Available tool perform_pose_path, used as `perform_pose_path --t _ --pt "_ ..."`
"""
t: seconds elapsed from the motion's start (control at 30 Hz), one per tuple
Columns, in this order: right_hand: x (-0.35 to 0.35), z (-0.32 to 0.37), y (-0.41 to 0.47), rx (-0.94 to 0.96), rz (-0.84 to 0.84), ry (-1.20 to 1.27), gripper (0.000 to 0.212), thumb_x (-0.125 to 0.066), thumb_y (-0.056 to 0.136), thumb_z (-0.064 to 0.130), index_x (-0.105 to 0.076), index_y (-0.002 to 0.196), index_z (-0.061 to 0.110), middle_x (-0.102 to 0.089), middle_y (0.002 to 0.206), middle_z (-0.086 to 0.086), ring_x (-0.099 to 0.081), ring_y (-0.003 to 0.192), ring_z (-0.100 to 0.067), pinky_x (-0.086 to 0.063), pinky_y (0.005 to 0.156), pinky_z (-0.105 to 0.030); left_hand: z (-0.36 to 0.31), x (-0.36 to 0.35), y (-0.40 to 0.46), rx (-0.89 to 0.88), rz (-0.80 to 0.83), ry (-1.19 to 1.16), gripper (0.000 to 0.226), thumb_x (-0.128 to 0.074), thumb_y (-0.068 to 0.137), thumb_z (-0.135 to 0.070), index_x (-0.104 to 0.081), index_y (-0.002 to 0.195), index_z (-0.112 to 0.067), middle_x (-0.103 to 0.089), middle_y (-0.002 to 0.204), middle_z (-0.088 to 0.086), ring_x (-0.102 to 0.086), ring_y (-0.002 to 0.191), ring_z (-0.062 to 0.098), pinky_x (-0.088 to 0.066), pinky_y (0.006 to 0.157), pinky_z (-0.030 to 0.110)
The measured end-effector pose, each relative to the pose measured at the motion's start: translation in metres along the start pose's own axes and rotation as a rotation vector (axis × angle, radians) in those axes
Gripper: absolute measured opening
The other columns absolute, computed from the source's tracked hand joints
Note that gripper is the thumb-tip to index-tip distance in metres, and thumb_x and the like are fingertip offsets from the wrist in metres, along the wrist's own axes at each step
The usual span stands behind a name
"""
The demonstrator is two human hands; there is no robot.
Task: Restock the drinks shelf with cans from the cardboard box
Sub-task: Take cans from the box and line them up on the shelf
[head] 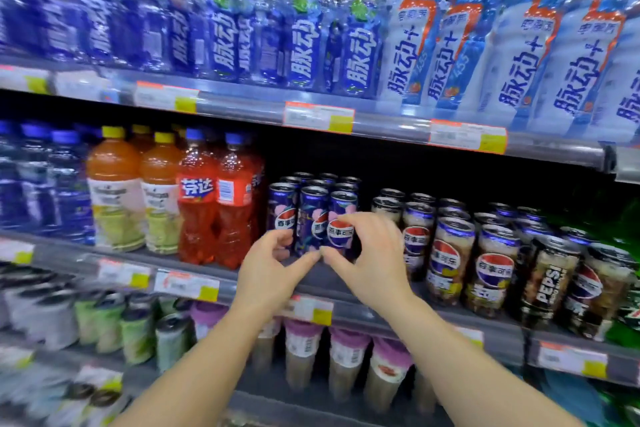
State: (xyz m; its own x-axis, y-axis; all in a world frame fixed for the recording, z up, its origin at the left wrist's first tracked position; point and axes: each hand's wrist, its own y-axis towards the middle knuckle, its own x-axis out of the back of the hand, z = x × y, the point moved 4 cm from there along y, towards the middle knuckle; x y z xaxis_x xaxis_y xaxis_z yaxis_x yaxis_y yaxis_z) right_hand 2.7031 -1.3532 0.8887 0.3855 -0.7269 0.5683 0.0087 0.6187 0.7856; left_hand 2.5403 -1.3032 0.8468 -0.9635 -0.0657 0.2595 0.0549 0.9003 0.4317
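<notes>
Fingers [349, 220] of our right hand [367, 253] pinch the front can [341, 224]; left hand [273, 260] grips its neighbour [281, 218]. We square labels forward.

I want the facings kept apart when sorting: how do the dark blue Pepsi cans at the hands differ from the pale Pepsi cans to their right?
The dark blue cans have deep blue bodies with pink blossom patches; the pale cans are whitish-beige with yellow accents. The blue cans sit next to the red bottles; the pale cans sit further right. The left hand and right hand touch the blue cans only. Both are slim, upright and carry the Pepsi globe.
</notes>
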Motion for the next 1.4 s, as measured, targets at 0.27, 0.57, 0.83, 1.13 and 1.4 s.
perform_pose_path --t 0.27,0.57,0.83,1.13,1.4 --pt "-0.198 0.246 -0.026 0.048 0.327 0.224 0.063 -0.051 0.079 0.066 -0.053 0.129 0.027 -0.056 0.128 0.004 -0.046 0.123 -0.021 -0.035 0.103 -0.036 0.121 0.31 -0.052 0.2 -0.21 0.403 0.069 -0.074 0.073 -0.05 -0.05 0.132 -0.023 -0.054 0.133 -0.003 -0.051 0.12 0.016 -0.044 0.098 0.033" --pt "-0.373 0.486 -0.075 0.064 0.734 0.386 0.074 -0.04 0.076 0.074 -0.047 0.133 0.028 -0.053 0.133 0.001 -0.042 0.127 -0.023 -0.031 0.105 -0.036 0.213 0.579 -0.133 0.454 -0.407 0.594 0.074 -0.071 0.064 -0.064 -0.056 0.128 -0.029 -0.059 0.13 -0.005 -0.056 0.117 0.016 -0.048 0.097 0.037" --pt "-0.493 0.567 -0.081 0.057 0.816 0.404 0.062 -0.05 0.086 0.062 -0.046 0.136 0.025 -0.052 0.133 0.001 -0.044 0.125 -0.023 -0.038 0.103 -0.038 0.299 0.667 -0.111 0.552 -0.454 0.645 0.068 -0.069 0.073 -0.06 -0.053 0.131 -0.028 -0.054 0.136 -0.004 -0.05 0.124 0.017 -0.044 0.098 0.036" --pt "-0.64 0.594 -0.089 -0.07 0.923 0.373 0.059 -0.055 0.085 0.059 -0.05 0.132 0.025 -0.056 0.13 0.0 -0.047 0.12 -0.026 -0.039 0.098 -0.038 0.435 0.722 -0.056 0.64 -0.296 0.54 0.066 -0.079 0.074 -0.037 -0.054 0.131 -0.017 -0.055 0.135 0.004 -0.047 0.127 0.018 -0.036 0.101 0.028" --pt "-0.713 0.586 -0.125 -0.318 0.939 0.363 0.066 -0.056 0.076 0.066 -0.054 0.13 0.027 -0.061 0.12 -0.001 -0.051 0.116 -0.024 -0.043 0.096 -0.039 0.559 0.735 -0.022 0.659 -0.007 0.457 0.063 -0.074 0.079 -0.038 -0.051 0.134 -0.019 -0.049 0.141 -0.001 -0.042 0.131 0.014 -0.031 0.1 0.021"
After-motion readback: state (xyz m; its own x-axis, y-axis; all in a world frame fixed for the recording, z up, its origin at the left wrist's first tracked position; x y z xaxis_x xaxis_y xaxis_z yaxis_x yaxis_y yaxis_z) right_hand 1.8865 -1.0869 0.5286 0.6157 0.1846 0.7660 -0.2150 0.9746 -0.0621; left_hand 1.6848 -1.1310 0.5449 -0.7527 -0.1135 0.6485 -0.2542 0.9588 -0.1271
